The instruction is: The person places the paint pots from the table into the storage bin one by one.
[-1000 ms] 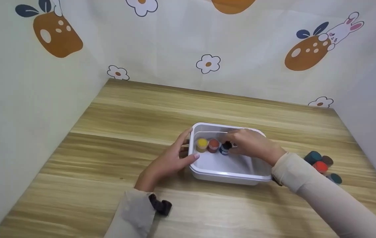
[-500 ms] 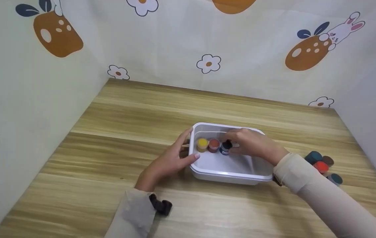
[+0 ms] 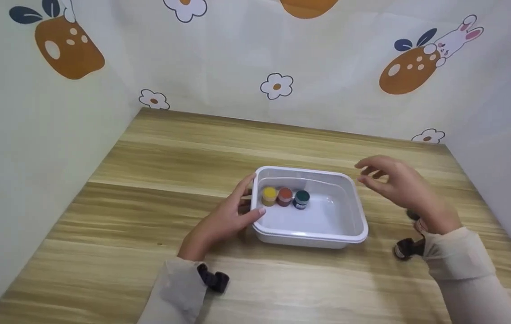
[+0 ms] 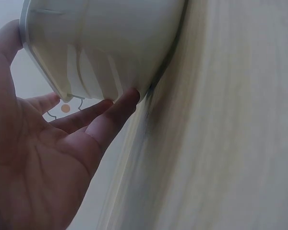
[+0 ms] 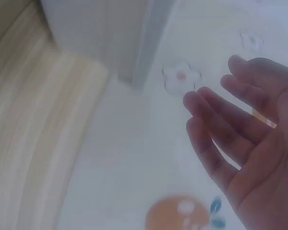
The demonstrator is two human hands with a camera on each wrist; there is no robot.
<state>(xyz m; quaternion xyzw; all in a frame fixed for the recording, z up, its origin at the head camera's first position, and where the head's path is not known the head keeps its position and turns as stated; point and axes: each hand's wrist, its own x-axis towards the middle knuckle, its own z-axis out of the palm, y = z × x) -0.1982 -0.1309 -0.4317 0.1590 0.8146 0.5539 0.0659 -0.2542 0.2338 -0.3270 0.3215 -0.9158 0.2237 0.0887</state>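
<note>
A white plastic tub (image 3: 323, 240) stands on the wooden table. My left hand (image 3: 226, 216) holds its left end, thumb over the rim and fingers against the outer wall; the left wrist view shows these fingers (image 4: 110, 115) low on the wall. Three small paint pots stand in a row inside: a yellow one (image 3: 269, 196), a reddish-brown one (image 3: 284, 196) and a dark green one (image 3: 302, 199). Right of the tub, my right hand (image 3: 401, 184) is raised in the air, fingers loosely bent, holding nothing. In the right wrist view its fingers (image 5: 216, 115) are apart from the tub wall (image 5: 86, 33).
More paint pots stand on the table to the right, mostly hidden behind my right wrist; a dark one (image 3: 413, 214) peeks out. A black device (image 3: 214, 279) is strapped at the left cuff, another (image 3: 406, 249) at the right. Patterned cloth walls (image 3: 219, 58) border the table.
My right hand has let go of the dark green paint pot and moved up and right, out of the tub. The pot stays beside the reddish-brown one. My left hand keeps its hold.
</note>
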